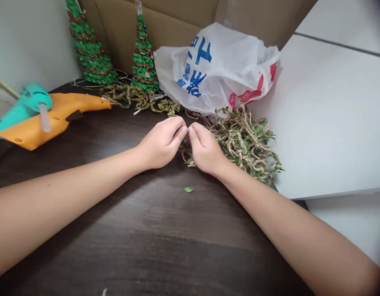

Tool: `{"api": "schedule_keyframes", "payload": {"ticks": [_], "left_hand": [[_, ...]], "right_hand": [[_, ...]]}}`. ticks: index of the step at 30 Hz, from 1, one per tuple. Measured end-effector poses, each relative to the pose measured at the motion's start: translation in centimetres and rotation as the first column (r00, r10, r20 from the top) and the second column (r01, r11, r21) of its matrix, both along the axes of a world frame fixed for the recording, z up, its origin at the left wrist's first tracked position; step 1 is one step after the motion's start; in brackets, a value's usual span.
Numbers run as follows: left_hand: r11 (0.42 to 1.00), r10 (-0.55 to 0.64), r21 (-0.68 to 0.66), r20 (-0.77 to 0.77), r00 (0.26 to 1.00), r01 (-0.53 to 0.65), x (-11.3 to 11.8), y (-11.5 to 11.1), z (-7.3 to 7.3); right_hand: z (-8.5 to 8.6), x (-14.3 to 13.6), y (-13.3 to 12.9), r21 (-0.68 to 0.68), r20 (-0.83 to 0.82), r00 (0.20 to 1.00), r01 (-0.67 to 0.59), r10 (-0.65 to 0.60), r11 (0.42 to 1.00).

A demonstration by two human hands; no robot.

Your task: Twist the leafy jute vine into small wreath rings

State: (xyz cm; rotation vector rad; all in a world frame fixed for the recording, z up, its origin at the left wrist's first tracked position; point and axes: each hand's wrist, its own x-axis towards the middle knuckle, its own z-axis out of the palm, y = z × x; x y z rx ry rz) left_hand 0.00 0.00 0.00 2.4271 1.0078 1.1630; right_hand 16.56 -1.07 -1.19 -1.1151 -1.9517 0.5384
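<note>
My left hand [162, 142] and my right hand [205, 150] meet fingertip to fingertip over the dark wooden table [146, 230]. Both pinch a strand of the leafy jute twine [248, 144], whose tangled heap lies just right of my right hand. What lies between the fingers is mostly hidden. More of the twine [137, 98] trails off to the back left. A single loose green leaf [188, 189] lies on the table in front of my hands.
An orange and teal glue gun [44, 115] lies at the left. Two small green cone trees [89, 49] [143, 57] stand at the back before a cardboard box [177, 16]. A white plastic bag [217, 65] sits behind the twine. A white board [331, 123] lies on the right.
</note>
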Motion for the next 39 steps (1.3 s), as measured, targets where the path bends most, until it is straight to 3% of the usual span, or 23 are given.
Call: {"api": "schedule_keyframes", "payload": {"ticks": [6, 11, 16, 19, 22, 25, 27, 32, 36, 39], "left_hand": [[0.997, 0.065, -0.041, 0.002, 0.998, -0.065, 0.0, 0.3, -0.1], [0.987, 0.121, -0.093, -0.114, 0.986, -0.132, -0.1, 0.5, -0.2], [0.976, 0.163, -0.109, -0.195, 0.967, -0.187, -0.1, 0.2, 0.1], [0.966, 0.224, -0.092, -0.186, 0.957, -0.243, -0.1, 0.1, 0.3], [0.965, 0.244, -0.061, -0.157, 0.957, -0.256, 0.0, 0.0, 0.4], [0.975, 0.215, -0.036, -0.138, 0.967, -0.221, 0.0, -0.1, 0.3], [0.976, 0.209, -0.027, -0.119, 0.971, -0.214, 0.1, -0.1, 0.3], [0.971, 0.231, -0.048, -0.085, 0.969, -0.236, 0.1, -0.2, 0.4], [0.975, 0.209, -0.063, -0.083, 0.974, -0.214, 0.1, -0.1, 0.4], [0.979, 0.193, -0.056, -0.060, 0.979, -0.196, 0.1, 0.0, 0.4]], "right_hand": [[0.3, 0.0, -0.3, -0.051, -0.024, 0.998, -0.051, 0.050, 0.997], [0.4, -0.1, -0.5, 0.025, -0.130, 0.989, -0.071, 0.074, 0.997], [-0.2, 0.2, 0.2, 0.138, -0.331, 0.935, 0.179, -0.125, 0.974], [-0.2, 0.3, 0.6, 0.218, -0.284, 0.937, 0.268, -0.202, 0.938], [0.1, 0.1, 0.2, 0.279, -0.121, 0.963, 0.264, -0.239, 0.923], [0.4, -0.2, -0.4, 0.201, 0.111, 0.955, 0.248, -0.274, 0.948], [0.5, -0.3, -0.6, 0.159, 0.175, 0.938, 0.272, -0.298, 0.949], [0.6, -0.3, -0.6, 0.203, 0.105, 0.932, 0.322, -0.347, 0.925], [0.7, -0.2, -0.5, 0.166, 0.171, 0.942, 0.260, -0.288, 0.951], [0.6, -0.1, -0.4, 0.162, 0.100, 0.954, 0.266, -0.284, 0.950]]}}
